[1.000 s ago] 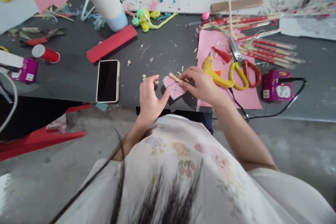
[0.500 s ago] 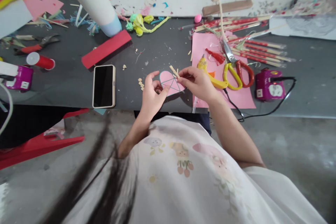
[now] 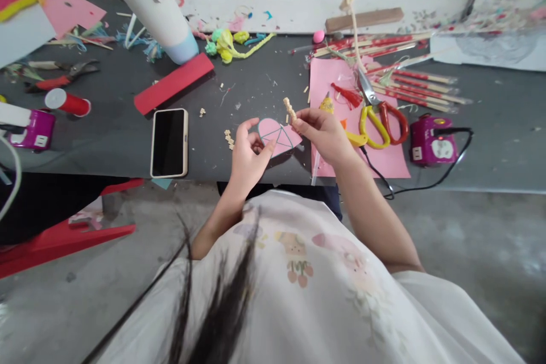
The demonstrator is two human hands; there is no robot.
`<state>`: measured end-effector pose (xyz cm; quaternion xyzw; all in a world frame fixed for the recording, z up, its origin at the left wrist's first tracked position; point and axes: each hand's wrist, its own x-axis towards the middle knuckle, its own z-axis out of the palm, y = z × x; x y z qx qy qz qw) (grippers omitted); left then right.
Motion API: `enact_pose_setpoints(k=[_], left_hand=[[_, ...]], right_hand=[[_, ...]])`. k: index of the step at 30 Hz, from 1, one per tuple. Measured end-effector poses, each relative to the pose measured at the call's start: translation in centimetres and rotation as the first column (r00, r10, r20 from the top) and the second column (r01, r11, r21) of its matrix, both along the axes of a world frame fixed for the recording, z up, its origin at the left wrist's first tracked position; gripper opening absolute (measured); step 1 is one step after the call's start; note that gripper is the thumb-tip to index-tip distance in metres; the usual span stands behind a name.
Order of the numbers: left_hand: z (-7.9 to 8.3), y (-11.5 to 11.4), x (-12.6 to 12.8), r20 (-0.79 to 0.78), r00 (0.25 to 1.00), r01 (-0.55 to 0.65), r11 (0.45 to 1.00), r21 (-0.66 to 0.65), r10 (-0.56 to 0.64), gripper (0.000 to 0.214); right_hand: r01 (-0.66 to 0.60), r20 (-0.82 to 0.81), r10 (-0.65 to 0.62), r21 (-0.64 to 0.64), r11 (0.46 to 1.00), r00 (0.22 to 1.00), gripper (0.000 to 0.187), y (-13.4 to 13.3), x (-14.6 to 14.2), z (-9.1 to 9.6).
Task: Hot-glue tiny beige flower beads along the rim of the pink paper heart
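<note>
My left hand (image 3: 246, 153) pinches the left edge of a pink paper heart (image 3: 276, 135) marked with thin dark lines, holding it just above the dark table (image 3: 256, 85). My right hand (image 3: 323, 132) is closed on a short, knobbly cream stick (image 3: 290, 108) that points up and to the left, just above the heart's right side. Small cream crumbs (image 3: 229, 138) lie on the table to the left of my left hand.
A phone (image 3: 169, 141) lies face up at the left. A pink sheet (image 3: 354, 119) at the right carries a yellow glue gun (image 3: 336, 119) and yellow and red scissors (image 3: 381, 116). A purple device (image 3: 433, 144) with a black cable, red-wrapped sticks (image 3: 409, 77), a red block (image 3: 173, 83) and a white bottle (image 3: 153, 3) stand about.
My left hand took hold of the heart and raised it off the table. My right hand lifted the cream stick away from the heart's surface, tilting its tip upward.
</note>
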<state>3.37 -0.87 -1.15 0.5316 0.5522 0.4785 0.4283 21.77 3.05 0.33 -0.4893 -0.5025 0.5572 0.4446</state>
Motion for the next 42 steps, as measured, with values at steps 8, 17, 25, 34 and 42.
enact_pose_setpoints(k=[8,17,25,34,42], left_hand=[[-0.4,0.3,0.1,0.010,0.999,-0.033,0.996,-0.084,0.034,0.049],[-1.2,0.2,0.2,0.042,0.998,-0.040,0.995,-0.096,0.044,0.048],[-1.2,0.2,0.3,0.057,0.998,-0.035,0.993,-0.112,0.042,0.049],[-0.6,-0.3,-0.3,-0.029,0.999,-0.044,0.991,-0.129,0.041,0.048],[-0.1,-0.4,-1.8,-0.435,0.898,-0.085,0.996,-0.027,0.065,0.051]], right_hand=[[0.124,-0.014,-0.124,0.001,0.992,0.992,0.022,0.0,-0.9,-0.8],[0.263,-0.176,-0.266,-0.043,0.964,0.948,0.036,-0.3,-2.2,-1.8],[0.299,-0.279,-0.308,-0.075,0.951,0.910,0.042,-0.6,-2.6,-1.3],[0.277,-0.316,-0.290,-0.085,0.957,0.903,0.039,-0.4,-1.8,-1.3],[0.208,-0.253,-0.216,-0.059,0.976,0.943,0.041,-0.2,-0.6,-1.1]])
